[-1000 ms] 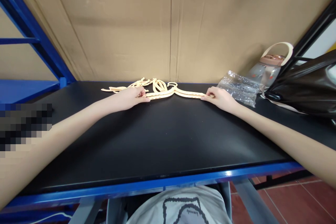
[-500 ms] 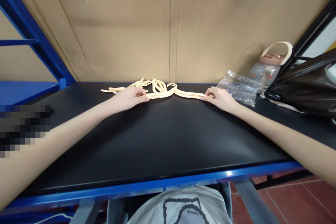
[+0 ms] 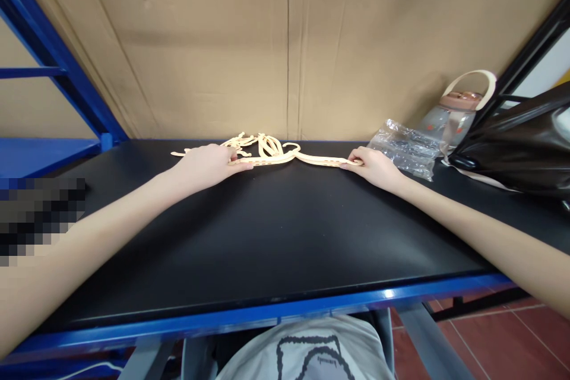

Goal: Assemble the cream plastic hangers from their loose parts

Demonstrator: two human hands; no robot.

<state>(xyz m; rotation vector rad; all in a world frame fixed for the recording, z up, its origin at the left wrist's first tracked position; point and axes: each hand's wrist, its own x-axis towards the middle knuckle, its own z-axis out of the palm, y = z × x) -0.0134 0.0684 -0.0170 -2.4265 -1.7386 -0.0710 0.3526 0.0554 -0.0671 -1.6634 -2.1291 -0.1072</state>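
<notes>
A pale yellow clothes hanger (image 3: 318,160) stretches between my hands near the back of the black table, its hook in the middle curling up and to the left. My left hand (image 3: 209,163) is closed around its left end, with the thumb along the near side. At the opposite end, my right hand (image 3: 373,166) pinches the tip. Behind the left arm of the hanger lies a small heap of more pale yellow hangers (image 3: 268,145), partly covered by my left hand. How many are in the heap I cannot tell.
Crumpled clear plastic packaging (image 3: 403,151) lies just right of my right hand. Beyond it stand a clear bottle (image 3: 454,116) with a carrying loop and a dark shiny bag (image 3: 525,148). A cardboard wall (image 3: 200,59) closes off the back of the black table (image 3: 285,237).
My left hand has shifted slightly left, its fingers moving on the hanger's end. The hanger sits a little flatter. My right hand has hardly moved.
</notes>
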